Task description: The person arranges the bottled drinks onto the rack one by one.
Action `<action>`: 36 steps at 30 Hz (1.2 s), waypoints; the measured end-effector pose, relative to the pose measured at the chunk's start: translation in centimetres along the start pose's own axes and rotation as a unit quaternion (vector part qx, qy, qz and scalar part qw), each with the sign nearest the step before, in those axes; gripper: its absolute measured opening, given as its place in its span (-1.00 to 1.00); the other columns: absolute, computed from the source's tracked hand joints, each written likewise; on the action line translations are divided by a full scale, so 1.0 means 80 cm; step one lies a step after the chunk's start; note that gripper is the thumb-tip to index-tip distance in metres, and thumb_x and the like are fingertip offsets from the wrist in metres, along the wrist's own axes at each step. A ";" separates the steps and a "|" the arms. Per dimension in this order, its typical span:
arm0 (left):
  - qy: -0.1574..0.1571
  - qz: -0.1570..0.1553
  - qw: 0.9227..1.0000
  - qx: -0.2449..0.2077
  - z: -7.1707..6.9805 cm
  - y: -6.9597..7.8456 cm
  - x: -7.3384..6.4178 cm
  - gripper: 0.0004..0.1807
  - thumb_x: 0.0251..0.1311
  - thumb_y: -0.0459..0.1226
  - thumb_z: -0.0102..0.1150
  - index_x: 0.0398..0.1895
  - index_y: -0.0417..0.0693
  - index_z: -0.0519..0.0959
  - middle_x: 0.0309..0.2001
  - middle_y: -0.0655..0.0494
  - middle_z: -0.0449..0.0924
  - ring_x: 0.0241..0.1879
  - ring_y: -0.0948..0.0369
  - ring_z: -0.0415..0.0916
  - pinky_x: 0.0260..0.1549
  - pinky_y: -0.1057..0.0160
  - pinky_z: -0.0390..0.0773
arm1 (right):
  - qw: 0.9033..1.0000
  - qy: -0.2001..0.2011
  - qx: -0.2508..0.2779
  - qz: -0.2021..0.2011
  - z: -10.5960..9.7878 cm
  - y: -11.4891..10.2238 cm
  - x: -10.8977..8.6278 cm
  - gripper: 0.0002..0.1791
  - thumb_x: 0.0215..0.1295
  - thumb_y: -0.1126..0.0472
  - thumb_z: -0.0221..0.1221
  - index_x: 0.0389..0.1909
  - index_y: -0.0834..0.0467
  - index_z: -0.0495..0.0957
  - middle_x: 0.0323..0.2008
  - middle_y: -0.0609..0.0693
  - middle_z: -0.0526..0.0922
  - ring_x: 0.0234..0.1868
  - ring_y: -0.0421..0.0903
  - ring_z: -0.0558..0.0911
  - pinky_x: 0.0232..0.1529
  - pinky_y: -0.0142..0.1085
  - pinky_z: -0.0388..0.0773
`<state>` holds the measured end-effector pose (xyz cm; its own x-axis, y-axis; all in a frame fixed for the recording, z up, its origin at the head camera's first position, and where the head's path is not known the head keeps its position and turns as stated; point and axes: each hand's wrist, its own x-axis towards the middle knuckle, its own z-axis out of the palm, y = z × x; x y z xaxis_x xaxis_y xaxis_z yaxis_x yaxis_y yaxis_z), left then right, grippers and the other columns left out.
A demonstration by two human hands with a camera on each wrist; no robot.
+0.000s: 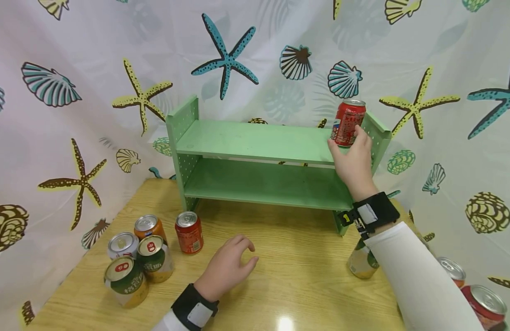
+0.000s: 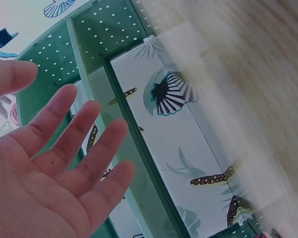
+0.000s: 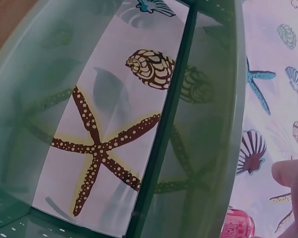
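A red can [image 1: 349,122] stands upright on the top tier of the green shelf [image 1: 255,140], near its right end. My right hand [image 1: 354,161] is directly before it, thumb to the left and a fingertip over the label's right side. The right wrist view shows a gap between the thumb [image 3: 290,173] and the can [image 3: 237,224]; the other fingers are mostly hidden. My left hand [image 1: 228,269] hovers over the wooden table with loosely spread fingers and an empty palm [image 2: 44,183]. Nearest to it is another red can [image 1: 189,233].
At the left stand an orange can [image 1: 149,227], a white can [image 1: 123,246] and two green-and-yellow cans [image 1: 155,259]. Another green-and-yellow can [image 1: 362,262] is beneath my right arm. More cans [image 1: 484,303] are at the far right. A patterned curtain [image 1: 255,101] hangs behind the shelf.
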<state>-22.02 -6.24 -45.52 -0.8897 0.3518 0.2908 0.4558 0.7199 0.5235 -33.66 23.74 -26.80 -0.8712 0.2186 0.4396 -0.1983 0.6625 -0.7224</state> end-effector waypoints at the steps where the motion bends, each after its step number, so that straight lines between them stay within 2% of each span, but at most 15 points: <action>1: 0.001 0.002 1.000 0.000 0.000 0.000 0.000 -0.77 0.32 -0.13 0.35 -0.10 -0.06 0.64 0.03 0.07 0.63 0.07 0.07 0.60 0.06 0.01 0.64 | 1.000 0.008 0.001 -0.010 0.000 0.000 -0.005 -0.03 0.51 -0.17 0.09 0.64 0.21 -0.17 0.51 0.34 0.06 0.50 0.28 0.20 0.47 0.22 0.22; 5: 0.006 0.007 1.000 0.000 0.001 0.000 -0.001 -0.78 0.33 -0.14 0.34 -0.11 -0.07 0.64 0.03 0.06 0.63 0.07 0.05 0.61 0.06 -0.01 0.65 | 0.997 0.044 -0.002 -0.064 0.006 0.003 -0.025 -0.23 0.52 -0.07 0.13 0.55 0.24 0.13 0.41 0.32 0.25 0.43 0.26 0.29 0.41 0.18 0.25; 8: 0.007 0.004 1.000 0.000 0.001 0.001 -0.001 -0.78 0.34 -0.13 0.33 -0.11 -0.06 0.65 0.04 0.06 0.64 0.08 0.05 0.61 0.07 -0.01 0.65 | 0.990 0.071 -0.003 -0.118 0.012 0.008 -0.044 -0.39 0.53 0.04 0.15 0.44 0.27 0.30 0.32 0.33 0.37 0.34 0.27 0.36 0.33 0.16 0.29; 11: 0.005 0.000 1.000 0.001 0.000 0.002 0.000 -0.79 0.34 -0.14 0.32 -0.11 -0.05 0.65 0.05 0.06 0.64 0.09 0.05 0.61 0.09 -0.01 0.64 | 0.983 0.087 -0.005 -0.164 0.018 0.014 -0.060 -0.46 0.52 0.12 0.18 0.37 0.29 0.37 0.25 0.33 0.43 0.26 0.29 0.41 0.27 0.14 0.33; 15: 0.006 0.000 1.000 0.002 -0.001 0.002 0.001 -0.81 0.34 -0.15 0.33 -0.13 -0.05 0.64 0.02 0.06 0.65 0.07 0.05 0.62 0.05 -0.01 0.65 | 0.978 0.082 -0.011 -0.192 0.024 0.023 -0.078 -0.48 0.51 0.14 0.20 0.36 0.28 0.39 0.23 0.31 0.45 0.21 0.27 0.44 0.22 0.13 0.36; 22: 0.017 -0.009 1.000 0.005 -0.001 0.002 0.000 -0.83 0.37 -0.16 0.30 -0.13 -0.05 0.65 -0.02 0.09 0.66 0.04 0.06 0.63 0.00 0.02 0.66 | 0.975 0.047 -0.010 -0.215 0.029 0.036 -0.101 -0.49 0.47 0.20 0.23 0.35 0.27 0.41 0.23 0.28 0.47 0.20 0.23 0.46 0.24 0.14 0.37; 29: 0.023 -0.014 1.000 0.008 -0.002 0.000 -0.001 -0.88 0.36 -0.18 0.31 -0.17 0.00 0.64 -0.02 0.08 0.66 0.04 0.06 0.64 -0.01 0.02 0.67 | 0.981 0.011 0.011 -0.192 0.033 0.047 -0.122 -0.50 0.46 0.22 0.24 0.34 0.27 0.42 0.22 0.27 0.46 0.23 0.20 0.46 0.27 0.15 0.37; 36: 0.026 -0.013 1.000 0.006 -0.001 -0.001 0.000 -0.89 0.35 -0.18 0.32 -0.18 0.01 0.64 -0.06 0.10 0.66 0.00 0.09 0.64 -0.05 0.04 0.67 | 0.984 0.008 0.007 -0.179 0.037 0.058 -0.141 -0.53 0.46 0.22 0.24 0.30 0.28 0.45 0.18 0.26 0.50 0.18 0.20 0.49 0.22 0.14 0.41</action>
<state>-22.02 -6.35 -45.46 -0.8986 0.3018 0.3186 0.4320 0.7361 0.5210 -26.07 22.20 -36.70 -0.7373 -0.0157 0.6754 -0.4975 0.6889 -0.5272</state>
